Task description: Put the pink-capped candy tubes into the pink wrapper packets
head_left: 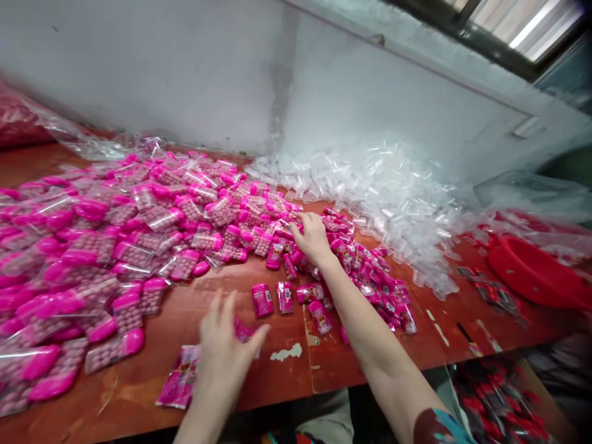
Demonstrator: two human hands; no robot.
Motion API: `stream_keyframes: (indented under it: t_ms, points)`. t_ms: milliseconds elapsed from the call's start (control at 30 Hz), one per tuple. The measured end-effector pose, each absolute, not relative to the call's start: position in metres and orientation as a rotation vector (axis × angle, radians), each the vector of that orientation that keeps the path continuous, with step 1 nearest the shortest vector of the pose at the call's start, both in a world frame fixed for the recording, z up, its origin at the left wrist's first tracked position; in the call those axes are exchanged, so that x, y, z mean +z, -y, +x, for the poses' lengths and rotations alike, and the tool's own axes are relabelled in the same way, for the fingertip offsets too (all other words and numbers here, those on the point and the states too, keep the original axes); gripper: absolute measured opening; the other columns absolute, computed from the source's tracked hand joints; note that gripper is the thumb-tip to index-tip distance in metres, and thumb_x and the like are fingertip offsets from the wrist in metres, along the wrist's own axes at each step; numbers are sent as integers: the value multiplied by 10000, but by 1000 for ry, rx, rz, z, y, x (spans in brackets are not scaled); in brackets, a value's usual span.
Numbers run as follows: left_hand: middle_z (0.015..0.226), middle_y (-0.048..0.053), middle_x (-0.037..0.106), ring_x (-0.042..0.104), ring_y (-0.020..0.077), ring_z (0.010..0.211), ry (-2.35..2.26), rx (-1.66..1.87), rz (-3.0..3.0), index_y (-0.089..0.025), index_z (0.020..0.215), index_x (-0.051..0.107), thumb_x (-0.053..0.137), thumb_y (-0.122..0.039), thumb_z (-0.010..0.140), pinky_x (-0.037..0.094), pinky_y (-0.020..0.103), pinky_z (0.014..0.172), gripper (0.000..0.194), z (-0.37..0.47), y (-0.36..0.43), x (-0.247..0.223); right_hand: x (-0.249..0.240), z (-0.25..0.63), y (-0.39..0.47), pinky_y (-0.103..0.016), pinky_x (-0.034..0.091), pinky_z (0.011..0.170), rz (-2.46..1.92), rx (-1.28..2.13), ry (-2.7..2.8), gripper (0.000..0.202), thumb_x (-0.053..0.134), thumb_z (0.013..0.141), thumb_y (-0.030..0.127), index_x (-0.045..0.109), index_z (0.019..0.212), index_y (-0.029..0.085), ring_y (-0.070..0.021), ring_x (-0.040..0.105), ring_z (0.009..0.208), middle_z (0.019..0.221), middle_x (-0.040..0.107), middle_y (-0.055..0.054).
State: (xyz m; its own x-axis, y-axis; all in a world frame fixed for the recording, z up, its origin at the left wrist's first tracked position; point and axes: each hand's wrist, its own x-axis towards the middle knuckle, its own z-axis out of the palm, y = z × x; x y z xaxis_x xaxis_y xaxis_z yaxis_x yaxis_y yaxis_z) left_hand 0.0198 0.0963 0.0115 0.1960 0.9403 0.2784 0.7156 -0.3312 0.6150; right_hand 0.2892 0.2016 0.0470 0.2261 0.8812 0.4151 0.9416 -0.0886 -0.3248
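Observation:
My left hand (226, 354) hovers, blurred, above the front of the table, fingers spread and thumb apart. Just behind it a small pink packet (243, 330) shows in part; I see no grip on it. Partly under my left wrist lies a larger flat pink printed packet (178, 379). My right hand (314, 237) reaches over the back of a heap of small pink printed sleeves (365, 265), thumb apart from the fingers, its fingertips close to the pieces. Between the hands stand or lie a few separate pink pieces (262, 300), one a wrapped piece (319, 316).
A broad heap of clear containers with pink caps and pink beads (148, 228) covers the left. Clear plastic pieces (393, 191) pile against the wall (185, 74). At right are a red basin (536, 271) and small red-and-black pieces (493, 293). The red-brown table's (287, 379) front edge is near.

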Motion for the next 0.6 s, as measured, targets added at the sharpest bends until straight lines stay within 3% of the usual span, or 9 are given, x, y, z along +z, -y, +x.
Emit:
stream_keyframes:
  t_ms: [100, 200, 267, 400, 600]
  points:
    - [1524, 195, 336, 472, 382, 1238, -1488, 356, 2312, -166, 1426, 397, 821, -374, 607, 468, 506, 952, 945, 80, -106, 9, 45, 294, -235, -522, 356, 999, -2197, -61, 1858, 615, 475, 886, 582, 485, 1344, 172, -346, 509, 1181, 1292, 568, -183]
    - [1545, 208, 291, 498, 385, 1172, -1565, 194, 2362, -171, 1470, 340, 841, -374, 587, 495, 519, 882, 1036, 118, -112, 4, 38, 298, -242, -581, 286, 1029, -2236, 47, 2093, 726, 487, 854, 632, 386, 1419, 188, -371, 484, 1230, 1348, 534, -192]
    - [1561, 207, 252, 504, 375, 1146, -1614, 243, 2327, -157, 1493, 295, 832, -361, 608, 522, 492, 842, 1055, 134, -115, 2, 35, 302, -238, -580, 268, 1040, -2213, 83, 2193, 691, 495, 869, 587, 376, 1420, 188, -366, 492, 1230, 1349, 534, -190]
    - [1586, 187, 186, 449, 402, 1212, -1659, 475, 2124, -165, 1530, 158, 798, -293, 648, 545, 494, 809, 1097, 155, -124, -2, 39, 313, -225, -485, 358, 994, -2170, 172, 2281, 588, 514, 879, 509, 422, 1367, 194, -325, 544, 1183, 1291, 583, -165]
    - [1547, 206, 225, 262, 366, 1411, -1371, 925, 1551, -176, 1510, 120, 812, -232, 604, 305, 503, 1122, 1141, 168, -134, -16, 43, 322, -221, -511, 374, 972, -2150, 295, 2353, 656, 523, 803, 668, 512, 1254, 192, -350, 601, 1095, 1186, 650, -153]
